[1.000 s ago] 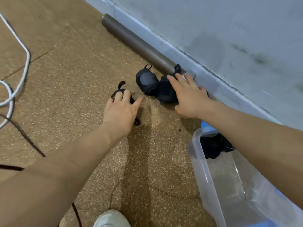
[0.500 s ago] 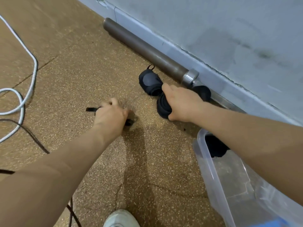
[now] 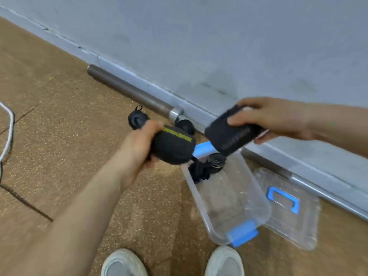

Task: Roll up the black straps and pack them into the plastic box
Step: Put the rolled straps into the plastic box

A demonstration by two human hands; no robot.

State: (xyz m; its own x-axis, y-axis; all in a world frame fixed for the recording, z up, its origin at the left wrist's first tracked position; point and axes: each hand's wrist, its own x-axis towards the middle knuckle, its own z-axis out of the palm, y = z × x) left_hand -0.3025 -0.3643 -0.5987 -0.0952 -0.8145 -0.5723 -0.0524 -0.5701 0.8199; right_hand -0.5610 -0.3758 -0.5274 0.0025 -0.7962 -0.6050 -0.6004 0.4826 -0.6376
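The left hand (image 3: 139, 150) grips a rolled black strap with a yellow-green stripe (image 3: 173, 149), fingers curled under it and thumb pressed on top. The roll's long axis runs roughly left to right, and its free end points toward the far end of the plastic box (image 3: 196, 193), just short of the rim. The right hand (image 3: 278, 120) pinches a second rolled strap with pale lettering (image 3: 229, 134) between the fingers on top and the thumb beneath. This roll is tilted, its lower corner hanging above the box's far edge. The clear box lies on the brown speckled floor (image 3: 69, 136) with its long axis running away from the person, a blue latch (image 3: 242, 234) at the near end. Dark straps (image 3: 207, 166) are bunched at its far end, and the near half shows bare bottom. Its lid (image 3: 288, 206) lies flat just beside it on the right, between the box and the wall (image 3: 219, 46). A metal bar (image 3: 129, 90) lies along the wall's foot, with two more rolled straps (image 3: 137, 120) on the floor beside it. Open floor stretches to the left of the box, out to a white cable (image 3: 8, 132) at the frame's edge. Two pale shoes (image 3: 123, 263) stand at the near side.
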